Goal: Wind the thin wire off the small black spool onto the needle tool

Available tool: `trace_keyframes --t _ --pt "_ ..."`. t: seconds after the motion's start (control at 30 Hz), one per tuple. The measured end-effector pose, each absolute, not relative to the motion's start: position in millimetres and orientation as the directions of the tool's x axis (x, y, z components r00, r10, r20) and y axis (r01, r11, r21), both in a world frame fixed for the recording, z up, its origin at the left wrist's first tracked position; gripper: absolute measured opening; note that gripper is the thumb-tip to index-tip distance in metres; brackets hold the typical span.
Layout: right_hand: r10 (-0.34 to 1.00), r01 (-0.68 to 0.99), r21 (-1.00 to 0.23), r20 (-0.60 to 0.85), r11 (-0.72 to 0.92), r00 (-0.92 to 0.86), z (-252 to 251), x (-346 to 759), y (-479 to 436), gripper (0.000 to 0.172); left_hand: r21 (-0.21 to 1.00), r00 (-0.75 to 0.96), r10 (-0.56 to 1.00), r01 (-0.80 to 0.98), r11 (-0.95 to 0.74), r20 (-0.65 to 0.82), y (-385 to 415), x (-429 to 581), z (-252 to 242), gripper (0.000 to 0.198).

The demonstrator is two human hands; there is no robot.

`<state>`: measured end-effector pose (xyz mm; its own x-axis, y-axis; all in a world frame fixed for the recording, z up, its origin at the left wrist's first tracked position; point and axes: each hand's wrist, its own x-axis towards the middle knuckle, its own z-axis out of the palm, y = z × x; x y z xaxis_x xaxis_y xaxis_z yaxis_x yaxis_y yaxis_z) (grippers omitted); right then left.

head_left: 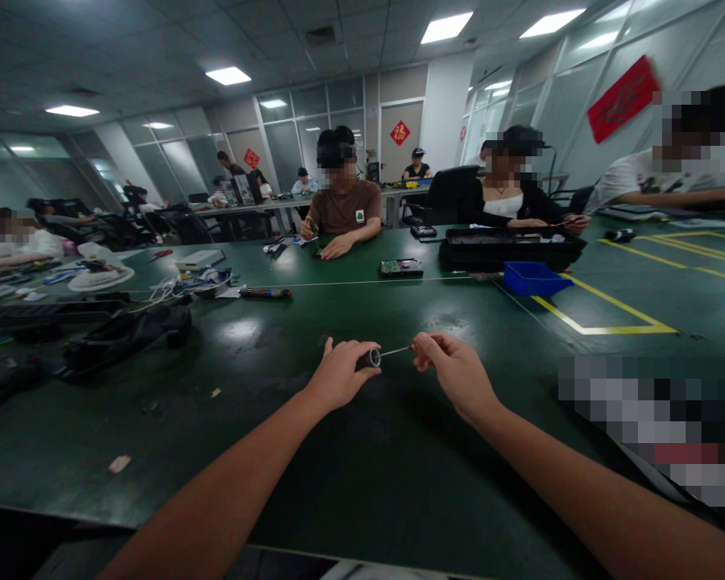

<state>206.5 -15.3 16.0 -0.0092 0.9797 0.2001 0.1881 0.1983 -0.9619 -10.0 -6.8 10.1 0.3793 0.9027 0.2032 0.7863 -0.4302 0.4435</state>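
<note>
Green tabletop: table (399, 475), glossy. Left hand (338, 377) is closed round a dark cylinder (373, 358), thumb and fingers on opposite sides, its bright-rimmed open end turned toward the right hand (453, 366). Right hand pinches the reddish end of a thin metal rod (395, 351) between thumb and fingers; the rod's other end lies at the cylinder's mouth. Cannot tell whether it goes inside. Cylinder and rod are both held on the near-edge side of the table, between the two hands.

Other positions: paper scrap (119, 464) by the near edge, to the left. Pen-shaped tool (266, 293) well in from the near edge, left of the hands. Green circuit board (400, 267) toward the far edge, roughly ahead of the hands. Black tray (511, 250) farther right, by the far edge; blue plastic bin (535, 278) just on its near side. Co-worker in a brown shirt (344, 208) at the far edge, both hands over the table
</note>
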Motion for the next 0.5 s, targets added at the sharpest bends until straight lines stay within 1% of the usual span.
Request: trace_keyframes --t 0.07,0.17,0.27,0.33,0.37,0.5 --pt "0.973 0.256 -0.940 0.227 0.226 -0.026 20.0 207.4 -18.1 0.033 0.448 0.377 0.901 0.782 -0.434 0.214 -7.1 -10.2 10.6 0.037" --pt "0.957 0.240 -0.926 0.285 0.290 -0.054 21.2 206.9 -20.6 0.027 0.445 0.369 0.904 0.787 -0.427 0.216 -7.3 -10.4 11.1 0.036" --pt "0.956 0.300 -0.908 0.286 0.294 -0.071 19.4 205.4 -21.6 0.031 0.440 0.380 0.901 0.787 -0.433 0.208 -7.7 -10.3 10.1 0.036" --pt "0.954 0.371 -0.882 0.296 0.290 -0.041 18.4 204.8 -21.9 0.034 0.436 0.403 0.893 0.779 -0.450 0.200 -8.1 -9.9 8.9 0.036" --pt "0.950 0.388 -0.873 0.311 0.296 -0.025 18.0 204.7 -21.9 0.033 0.436 0.412 0.889 0.776 -0.457 0.198 -8.3 -9.7 8.3 0.036" --pt "0.941 0.317 -0.890 0.337 0.328 -0.030 16.0 205.1 -22.2 0.020 0.433 0.410 0.889 0.777 -0.458 0.205 -8.5 -8.5 7.8 0.035"
